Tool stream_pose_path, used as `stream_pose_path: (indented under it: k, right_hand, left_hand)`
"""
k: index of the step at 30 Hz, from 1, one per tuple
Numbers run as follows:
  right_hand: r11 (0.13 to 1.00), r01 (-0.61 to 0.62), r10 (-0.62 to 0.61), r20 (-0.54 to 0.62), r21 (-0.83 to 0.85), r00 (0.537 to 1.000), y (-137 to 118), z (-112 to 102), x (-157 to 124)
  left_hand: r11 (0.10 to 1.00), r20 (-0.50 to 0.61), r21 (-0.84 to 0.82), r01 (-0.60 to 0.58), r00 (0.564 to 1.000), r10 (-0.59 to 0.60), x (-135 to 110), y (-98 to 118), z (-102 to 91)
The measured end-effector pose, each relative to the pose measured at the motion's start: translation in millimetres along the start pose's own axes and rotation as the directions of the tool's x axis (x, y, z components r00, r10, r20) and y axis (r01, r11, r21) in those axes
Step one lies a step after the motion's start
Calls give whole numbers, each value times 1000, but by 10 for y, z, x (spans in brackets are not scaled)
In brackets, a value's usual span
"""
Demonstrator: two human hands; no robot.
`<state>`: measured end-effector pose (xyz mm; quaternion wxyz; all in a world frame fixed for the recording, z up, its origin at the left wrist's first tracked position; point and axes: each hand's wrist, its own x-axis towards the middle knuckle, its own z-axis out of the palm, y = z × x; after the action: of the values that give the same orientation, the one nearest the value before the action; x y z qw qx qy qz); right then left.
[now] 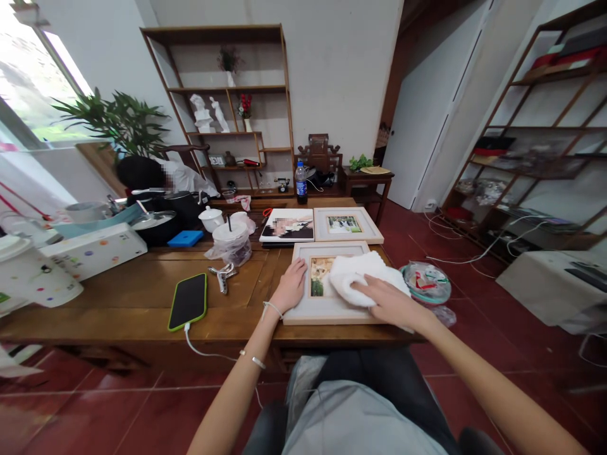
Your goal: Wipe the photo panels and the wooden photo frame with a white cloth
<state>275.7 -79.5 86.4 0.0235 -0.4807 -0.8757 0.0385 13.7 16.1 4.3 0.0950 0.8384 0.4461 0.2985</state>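
Observation:
A light wooden picture frame [303, 311] lies flat at the near edge of the wooden table [133, 297]. My left hand [290, 285] rests flat on its left side, fingers stretched out. My right hand [389, 302] presses a white cloth [355, 273] onto the frame's glass, fingers lying over the cloth. Part of the photo under the glass shows between my hands.
Two more framed pictures [348, 224] lie behind the near one. A phone in a green case [188, 301] charges at the left, beside a metal clip [222, 275] and a lidded cup in a bag [231, 242]. Another person sits at the far left. A clear bag [425, 283] hangs at the table's right end.

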Motion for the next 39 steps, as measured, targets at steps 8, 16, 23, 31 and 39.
stream_pose_path:
  k: [8, 16, 23, 31, 39]
  right_hand:
    - [952, -121, 5, -380, -282, 925, 494, 57, 785]
    - [977, 87, -108, -97, -194, 989, 197, 134, 807]
    - [958, 280, -282, 41, 55, 958, -305, -78, 157]
    - [982, 179, -181, -23, -65, 983, -110, -6, 251]
    - [947, -124, 55, -232, -295, 971, 253, -90, 1069]
  left_hand:
    - [999, 9, -34, 12, 1000, -12, -8, -21, 20]
    - [997, 17, -59, 46, 999, -45, 34, -22, -21]
    - [996, -62, -91, 10, 998, -16, 40, -47, 23]
    - [993, -60, -114, -5, 998, -2, 11, -69, 36]
    - [991, -44, -137, 8, 999, -14, -4, -40, 5]
